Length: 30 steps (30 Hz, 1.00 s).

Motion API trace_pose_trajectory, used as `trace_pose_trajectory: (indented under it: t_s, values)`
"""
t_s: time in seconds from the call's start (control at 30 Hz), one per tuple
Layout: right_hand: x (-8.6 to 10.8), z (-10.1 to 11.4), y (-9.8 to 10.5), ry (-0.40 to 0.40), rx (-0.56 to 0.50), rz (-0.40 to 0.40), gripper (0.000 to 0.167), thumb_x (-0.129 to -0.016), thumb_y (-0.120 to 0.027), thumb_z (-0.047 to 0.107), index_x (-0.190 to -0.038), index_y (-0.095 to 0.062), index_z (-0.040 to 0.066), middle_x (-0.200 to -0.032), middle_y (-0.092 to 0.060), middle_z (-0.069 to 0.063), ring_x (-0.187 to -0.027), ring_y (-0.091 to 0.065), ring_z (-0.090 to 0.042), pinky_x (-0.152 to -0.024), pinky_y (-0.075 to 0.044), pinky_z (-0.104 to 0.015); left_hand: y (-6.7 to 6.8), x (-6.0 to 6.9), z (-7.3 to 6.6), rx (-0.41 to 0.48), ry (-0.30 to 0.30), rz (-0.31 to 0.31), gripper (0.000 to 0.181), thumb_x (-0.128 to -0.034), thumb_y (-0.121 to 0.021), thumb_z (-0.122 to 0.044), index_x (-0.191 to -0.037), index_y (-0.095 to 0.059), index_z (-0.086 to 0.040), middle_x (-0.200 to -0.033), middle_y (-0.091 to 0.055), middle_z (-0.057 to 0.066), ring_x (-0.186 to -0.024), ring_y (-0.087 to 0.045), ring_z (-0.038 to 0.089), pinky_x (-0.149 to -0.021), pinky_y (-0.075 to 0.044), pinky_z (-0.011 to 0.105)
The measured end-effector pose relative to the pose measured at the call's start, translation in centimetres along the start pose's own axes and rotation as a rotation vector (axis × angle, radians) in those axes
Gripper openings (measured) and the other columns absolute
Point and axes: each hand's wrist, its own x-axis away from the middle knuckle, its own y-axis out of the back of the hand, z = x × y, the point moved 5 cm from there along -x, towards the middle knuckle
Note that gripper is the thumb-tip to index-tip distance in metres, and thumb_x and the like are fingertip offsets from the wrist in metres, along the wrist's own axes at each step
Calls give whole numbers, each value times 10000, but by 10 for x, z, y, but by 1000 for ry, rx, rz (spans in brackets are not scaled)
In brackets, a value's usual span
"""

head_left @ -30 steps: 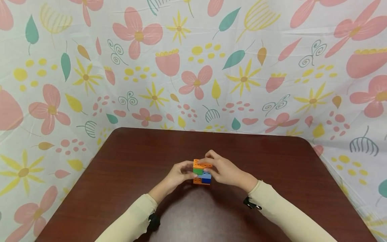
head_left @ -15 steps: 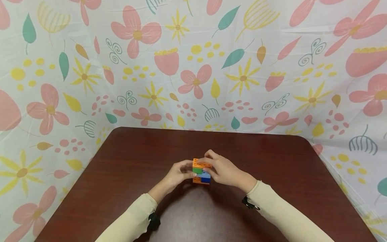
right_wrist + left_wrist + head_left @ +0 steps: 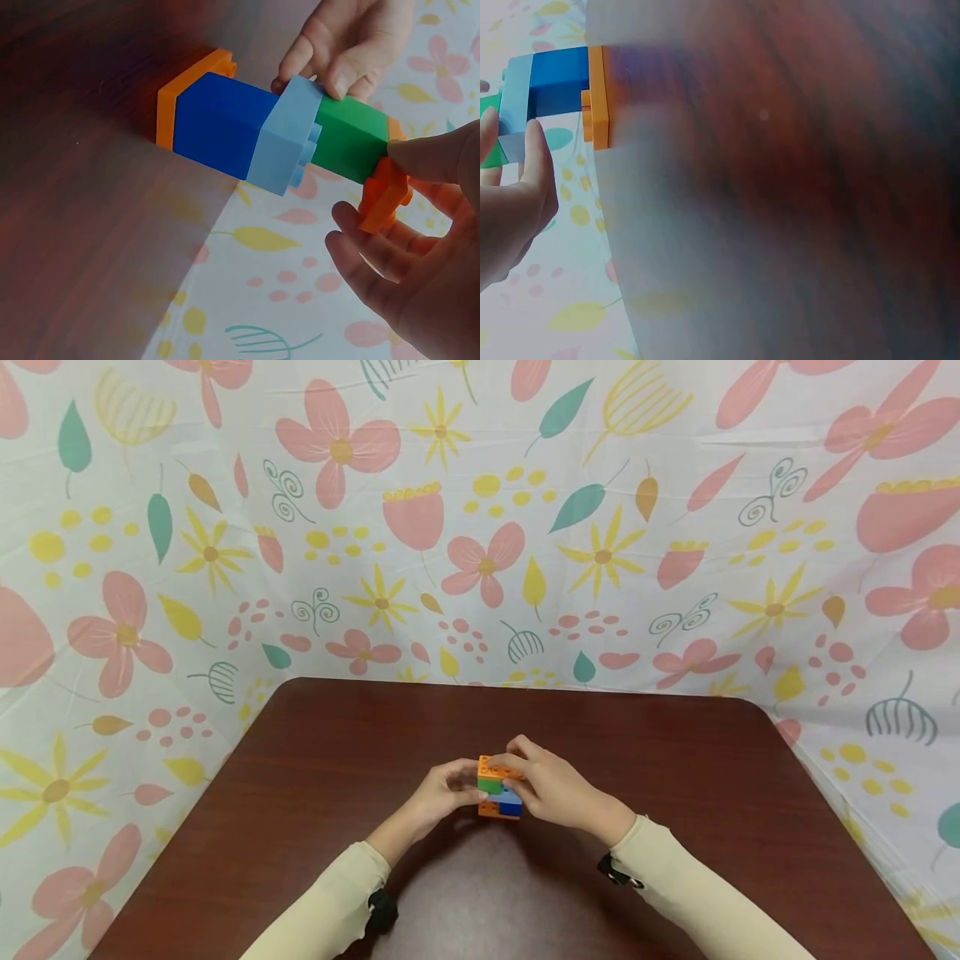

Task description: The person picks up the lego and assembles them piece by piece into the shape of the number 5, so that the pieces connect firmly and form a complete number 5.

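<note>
A small stack of toy building bricks stands on the table. From the bottom up it has an orange plate, a dark blue brick, a light blue plate, a green brick and another orange plate on top. My left hand grips the stack from the left, thumb near where green meets light blue. My right hand pinches the top orange plate between thumb and fingers. In the right wrist view that plate juts sideways past the green brick, partly hidden by the thumb.
The dark reddish-brown table has rounded far corners. Behind it hangs a white cloth with a flower and leaf print. Black straps sit at both wrists over cream sleeves.
The hands and stack stay almost in place. My right hand and forearm have shifted very slightly left; both grips look the same, and the head view wobbles a little.
</note>
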Motion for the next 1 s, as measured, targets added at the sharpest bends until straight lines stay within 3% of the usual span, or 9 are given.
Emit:
trace_pose_trajectory:
  t_s: [0.2,0.37,0.57,0.77,1.0]
  values:
    - [3,-4,-2,-42,-72,13,338,-915,-667,135,-1251,-633,153,-1073,-462,-5,-725,-479,-66,-623,-457,-195,0,0,2,-9,-10,23,420,-872,-702,-54,-1274,-583,-38,-1209,-608,129,-965,-628,207,-858,-525,445]
    - [6,-7,-3,-29,-115,-1,384,-918,-663,135,-1296,-602,163,-1128,-461,-14,-804,-499,-85,-672,-474,-215,1,0,3,-21,-6,16,417,-863,-717,-69,-1262,-597,-56,-1203,-613,113,-994,-625,234,-849,-533,415]
    - [9,-12,-3,-19,-210,-73,458,-917,-661,129,-1358,-536,143,-1187,-504,-15,-988,-538,-120,-822,-521,-316,3,0,2,-57,-12,6,428,-858,-731,-107,-1264,-599,-73,-1202,-615,100,-1059,-608,271,-835,-539,384]
    - [15,-17,-4,-63,-263,-108,486,-923,-656,143,-1384,-499,147,-1248,-521,-32,-1139,-527,-161,-944,-477,-416,2,1,1,-75,-12,-1,450,-851,-743,-131,-1272,-592,-83,-1201,-614,87,-1089,-589,265,-828,-539,364]
    - [25,-23,-3,-86,-292,-143,508,-919,-661,130,-1391,-473,110,-1288,-514,-36,-1142,-537,-199,-926,-482,-444,3,0,-4,-51,-7,-23,521,-823,-767,-135,-1302,-566,-86,-1207,-606,77,-1096,-581,248,-830,-533,344]
